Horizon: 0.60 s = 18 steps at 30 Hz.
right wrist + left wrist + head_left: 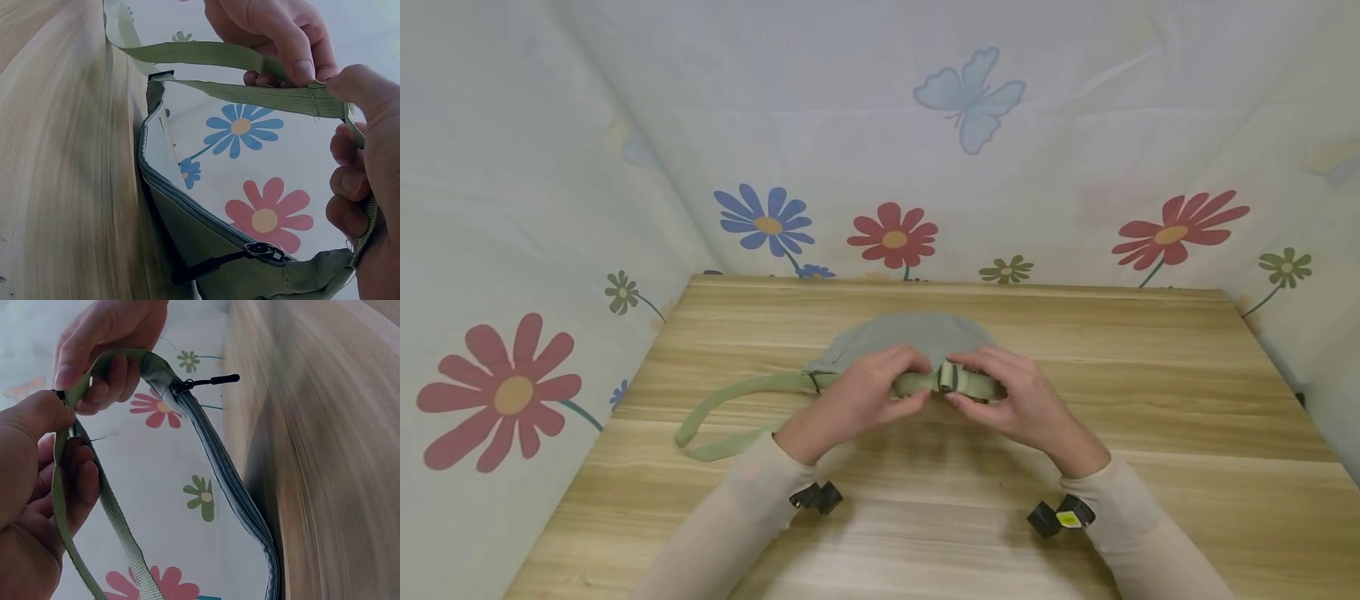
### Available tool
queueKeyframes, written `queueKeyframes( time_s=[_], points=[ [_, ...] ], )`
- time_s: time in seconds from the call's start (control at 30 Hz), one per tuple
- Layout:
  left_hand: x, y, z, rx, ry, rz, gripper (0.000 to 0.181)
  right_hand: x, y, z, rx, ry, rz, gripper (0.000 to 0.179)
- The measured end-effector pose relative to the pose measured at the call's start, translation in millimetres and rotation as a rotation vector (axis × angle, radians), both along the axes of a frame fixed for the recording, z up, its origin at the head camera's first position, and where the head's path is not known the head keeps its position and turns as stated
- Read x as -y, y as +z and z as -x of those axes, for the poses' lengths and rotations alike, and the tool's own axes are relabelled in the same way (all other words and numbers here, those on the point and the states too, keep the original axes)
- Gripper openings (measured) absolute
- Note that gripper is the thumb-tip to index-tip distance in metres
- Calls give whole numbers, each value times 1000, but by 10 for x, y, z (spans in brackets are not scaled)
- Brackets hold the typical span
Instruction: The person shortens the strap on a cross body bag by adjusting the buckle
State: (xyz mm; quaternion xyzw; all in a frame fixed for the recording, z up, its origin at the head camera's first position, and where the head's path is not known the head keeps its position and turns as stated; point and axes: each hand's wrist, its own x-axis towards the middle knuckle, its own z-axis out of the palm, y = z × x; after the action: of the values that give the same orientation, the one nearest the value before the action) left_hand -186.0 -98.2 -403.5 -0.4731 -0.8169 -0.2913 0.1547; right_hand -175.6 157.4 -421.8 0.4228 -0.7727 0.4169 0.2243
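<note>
A grey-green waist bag (910, 333) rests on the table, its green webbing strap (741, 387) looping out to the left. My left hand (865, 387) pinches the strap between thumb and fingers, just left of a dark strap buckle (953, 377). On the buckle's other side, my right hand (1018, 392) grips the strap, fingers curled round it in the right wrist view. The two hands' thumbs nearly meet there. Along the bag runs a zipper (219, 453) with a black pull (215, 380). Fingers hide part of the buckle.
The wooden table (925, 533) extends around the bag, its far edge close to a pale curtain (820, 108) printed with flowers and a butterfly. Small black cameras (827, 497) are worn at both sleeve cuffs.
</note>
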Motion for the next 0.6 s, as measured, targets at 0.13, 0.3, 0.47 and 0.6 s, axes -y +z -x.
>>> queueKeyframes(
  time_s=[0.13,0.3,0.47,0.6],
  points=[
    [7,-21,18,22,-25,-20,29,10,1,1,-9,-8,-6,43],
    [45,-35,38,92,-61,-35,31,-5,-2,15,-29,-4,-20,41],
    [132,-34,52,167,-81,-58,31,-44,-5,18,1,11,-28,28],
    [213,-47,60,159,-81,-67,29,-71,2,21,9,27,-16,28]
  ],
)
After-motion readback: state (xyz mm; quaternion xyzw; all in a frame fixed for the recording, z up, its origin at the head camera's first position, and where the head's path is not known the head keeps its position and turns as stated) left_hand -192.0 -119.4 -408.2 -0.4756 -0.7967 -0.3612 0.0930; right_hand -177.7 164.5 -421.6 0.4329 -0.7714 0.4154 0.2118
